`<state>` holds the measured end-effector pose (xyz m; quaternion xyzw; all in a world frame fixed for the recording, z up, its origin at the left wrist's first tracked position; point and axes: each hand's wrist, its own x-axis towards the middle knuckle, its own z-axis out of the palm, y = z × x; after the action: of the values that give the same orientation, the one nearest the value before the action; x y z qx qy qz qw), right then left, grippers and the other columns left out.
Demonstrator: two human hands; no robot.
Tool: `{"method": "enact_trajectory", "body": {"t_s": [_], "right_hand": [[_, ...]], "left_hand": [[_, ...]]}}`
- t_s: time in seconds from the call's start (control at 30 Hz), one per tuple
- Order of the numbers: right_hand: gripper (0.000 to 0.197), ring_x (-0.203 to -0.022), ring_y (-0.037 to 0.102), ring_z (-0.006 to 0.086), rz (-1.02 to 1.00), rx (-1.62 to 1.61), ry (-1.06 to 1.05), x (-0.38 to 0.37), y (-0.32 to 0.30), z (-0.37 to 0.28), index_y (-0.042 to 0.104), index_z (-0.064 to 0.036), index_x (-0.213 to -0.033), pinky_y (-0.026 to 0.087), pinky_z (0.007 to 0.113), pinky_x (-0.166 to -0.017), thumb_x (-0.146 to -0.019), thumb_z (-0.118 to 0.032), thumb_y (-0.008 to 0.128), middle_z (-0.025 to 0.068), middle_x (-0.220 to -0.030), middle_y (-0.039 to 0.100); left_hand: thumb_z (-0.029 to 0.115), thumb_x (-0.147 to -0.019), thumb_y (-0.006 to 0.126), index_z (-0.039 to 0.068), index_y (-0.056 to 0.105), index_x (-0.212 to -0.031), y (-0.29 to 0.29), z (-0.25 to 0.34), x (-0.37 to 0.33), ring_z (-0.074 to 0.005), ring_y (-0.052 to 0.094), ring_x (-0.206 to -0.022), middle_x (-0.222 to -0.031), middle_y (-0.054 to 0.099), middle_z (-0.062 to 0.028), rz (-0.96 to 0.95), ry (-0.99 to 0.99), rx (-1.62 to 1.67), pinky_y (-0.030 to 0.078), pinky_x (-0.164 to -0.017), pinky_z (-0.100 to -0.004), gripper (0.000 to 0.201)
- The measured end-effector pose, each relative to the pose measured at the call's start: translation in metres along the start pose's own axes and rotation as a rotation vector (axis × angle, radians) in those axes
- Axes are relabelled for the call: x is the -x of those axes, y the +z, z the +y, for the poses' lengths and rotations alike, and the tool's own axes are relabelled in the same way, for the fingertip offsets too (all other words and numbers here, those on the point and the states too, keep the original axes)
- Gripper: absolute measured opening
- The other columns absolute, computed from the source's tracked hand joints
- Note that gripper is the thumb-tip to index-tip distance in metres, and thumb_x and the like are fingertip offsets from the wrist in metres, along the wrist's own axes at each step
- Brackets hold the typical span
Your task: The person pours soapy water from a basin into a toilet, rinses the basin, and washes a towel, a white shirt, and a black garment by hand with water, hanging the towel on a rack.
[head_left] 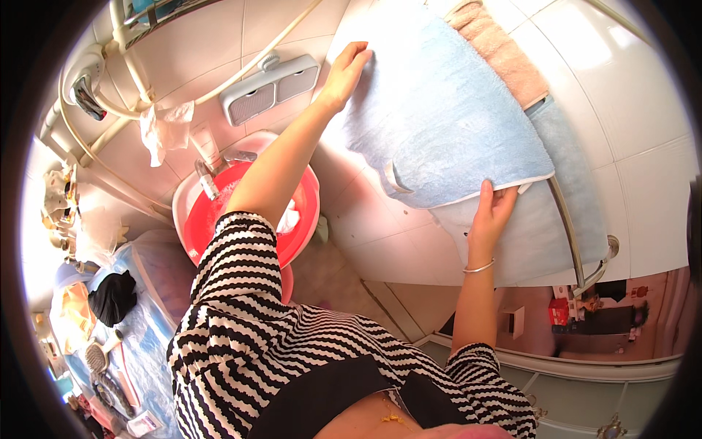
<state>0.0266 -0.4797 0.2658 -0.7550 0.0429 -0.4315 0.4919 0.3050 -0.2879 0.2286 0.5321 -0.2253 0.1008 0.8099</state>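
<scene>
A light blue towel hangs spread from a metal towel bar on the tiled wall. My left hand reaches up to the towel's far left edge, its fingers closed together on the border. Near the lower right corner, my right hand grips the hem, the thumb in front and the other fingers partly hidden. Behind it hangs a second, paler blue towel. A tan towel also hangs on the bar, further up.
To my left stands a white washbasin with a red tub in it, under a tap. A grey wall shelf and a hose are above. A plastic-covered surface holds a hairbrush and a black cloth.
</scene>
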Motion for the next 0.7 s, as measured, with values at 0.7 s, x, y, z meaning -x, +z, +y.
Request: {"method": "enact_trajectory", "body": {"t_s": [0.7], "right_hand": [[0.048, -0.119, 0.044, 0.0205, -0.227, 0.071, 0.293, 0.056, 0.02, 0.071, 0.039, 0.0086, -0.131, 0.033, 0.031, -0.101, -0.091, -0.012, 0.057, 0.0142, -0.134, 0.044]], "left_hand": [[0.043, -0.085, 0.064, 0.002, 0.063, -0.109, -0.064, -0.051, 0.088, -0.014, 0.064, -0.076, -0.088, 0.066, -0.0085, -0.197, -0.486, -0.16, 0.051, -0.068, -0.0265, 0.047]]}}
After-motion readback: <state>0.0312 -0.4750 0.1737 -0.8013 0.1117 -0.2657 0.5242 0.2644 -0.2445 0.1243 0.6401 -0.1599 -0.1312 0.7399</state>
